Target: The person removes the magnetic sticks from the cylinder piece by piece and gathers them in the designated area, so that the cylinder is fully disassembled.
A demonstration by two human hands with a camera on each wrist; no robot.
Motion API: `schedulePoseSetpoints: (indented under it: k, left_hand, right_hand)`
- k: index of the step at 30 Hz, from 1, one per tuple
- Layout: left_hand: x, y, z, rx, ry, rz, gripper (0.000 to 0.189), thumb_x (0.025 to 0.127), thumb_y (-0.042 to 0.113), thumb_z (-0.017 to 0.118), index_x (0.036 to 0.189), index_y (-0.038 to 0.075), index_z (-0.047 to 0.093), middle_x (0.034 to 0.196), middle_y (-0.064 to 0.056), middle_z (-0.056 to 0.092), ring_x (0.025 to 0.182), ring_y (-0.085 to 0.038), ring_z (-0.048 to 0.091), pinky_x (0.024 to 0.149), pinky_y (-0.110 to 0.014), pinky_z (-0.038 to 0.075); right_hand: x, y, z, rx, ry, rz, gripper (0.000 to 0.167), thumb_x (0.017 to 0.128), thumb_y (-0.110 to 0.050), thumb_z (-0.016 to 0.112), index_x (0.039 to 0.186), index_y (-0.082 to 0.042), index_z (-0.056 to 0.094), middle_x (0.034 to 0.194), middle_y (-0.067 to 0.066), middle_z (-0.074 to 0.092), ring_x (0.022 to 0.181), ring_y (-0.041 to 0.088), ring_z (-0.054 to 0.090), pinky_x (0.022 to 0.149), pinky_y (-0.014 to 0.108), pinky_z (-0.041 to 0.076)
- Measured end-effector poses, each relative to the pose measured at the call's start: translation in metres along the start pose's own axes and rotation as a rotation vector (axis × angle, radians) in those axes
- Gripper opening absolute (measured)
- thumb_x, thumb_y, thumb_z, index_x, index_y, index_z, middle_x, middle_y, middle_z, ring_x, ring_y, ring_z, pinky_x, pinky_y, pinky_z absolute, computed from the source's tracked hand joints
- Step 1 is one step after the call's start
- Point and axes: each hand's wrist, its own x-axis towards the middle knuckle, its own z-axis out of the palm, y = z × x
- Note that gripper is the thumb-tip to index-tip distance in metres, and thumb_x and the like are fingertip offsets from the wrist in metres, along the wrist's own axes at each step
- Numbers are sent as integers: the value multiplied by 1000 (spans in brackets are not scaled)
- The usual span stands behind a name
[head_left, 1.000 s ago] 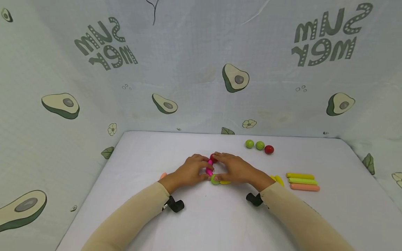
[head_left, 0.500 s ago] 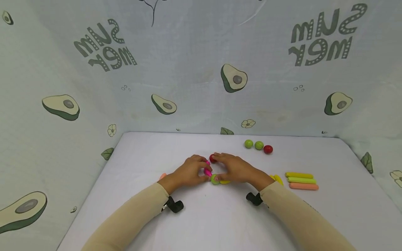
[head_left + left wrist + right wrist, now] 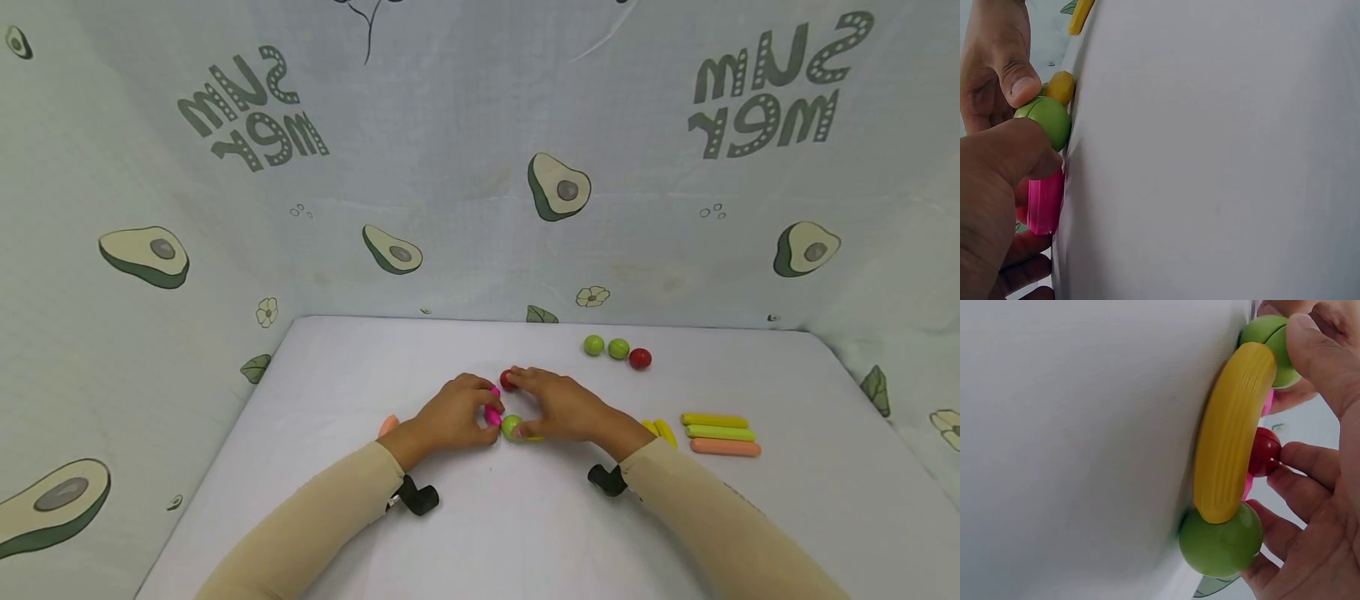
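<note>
My left hand (image 3: 457, 412) pinches a short pink rod (image 3: 1045, 203) between thumb and fingers. A green ball (image 3: 512, 427) sits just to the right of that rod. My right hand (image 3: 567, 406) spreads over the same group, its thumb on the green ball and its outstretched index and middle fingers at a red ball (image 3: 1265, 452). Under this palm lies a curved yellow rod (image 3: 1235, 431), one end at the thumbed green ball and the other at a second green ball (image 3: 1221, 540). More pink shows behind the yellow rod in the right wrist view.
At the back right stand two green balls (image 3: 594, 345) and a red ball (image 3: 640, 358). Straight yellow, lime and salmon rods (image 3: 724, 447) lie at the right. Curved yellow rods (image 3: 664, 432) rest by the right wrist, a salmon piece (image 3: 388, 425) by the left.
The pink rod has shifted left with my left hand, its upper end now apart from the red ball. My right hand has stayed almost in place.
</note>
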Motion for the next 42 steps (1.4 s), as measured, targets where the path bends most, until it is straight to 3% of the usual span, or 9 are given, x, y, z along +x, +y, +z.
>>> schedulePoseSetpoints:
  k: [10, 17, 26, 42]
  left_hand:
    - [0, 0, -1, -38, -27, -10, 20, 84, 25, 79, 103, 18, 77, 123, -5, 66, 123, -24, 55, 108, -39, 44]
    - [-1, 1, -2, -32, -42, -6, 22, 86, 25, 78, 106, 19, 78, 124, -4, 65, 124, -24, 54, 108, -38, 44]
    - [-3, 0, -12, -40, -82, -96, 55, 84, 28, 78, 134, 10, 62, 127, -1, 64, 130, -22, 50, 111, -35, 41]
    - [-30, -16, -39, -11, -38, -131, 60, 81, 33, 80, 135, 12, 64, 127, 1, 64, 129, -21, 50, 108, -39, 44]
  right_hand:
    - [3, 0, 0, -31, 38, 25, 82, 86, -50, 81, 152, -13, 50, 151, 8, 52, 144, 36, 39, 111, 59, 37]
    - [4, -3, -1, -40, 29, 44, 86, 84, -50, 82, 154, -11, 48, 157, 8, 46, 149, 34, 32, 113, 58, 35]
    - [4, -5, -1, -8, 17, 40, 90, 84, -52, 81, 153, -7, 47, 158, 10, 44, 146, 32, 39, 116, 51, 34]
    - [8, -7, 2, -7, -2, 111, 90, 83, -53, 81, 156, -14, 45, 160, 3, 42, 146, 28, 40, 115, 49, 36]
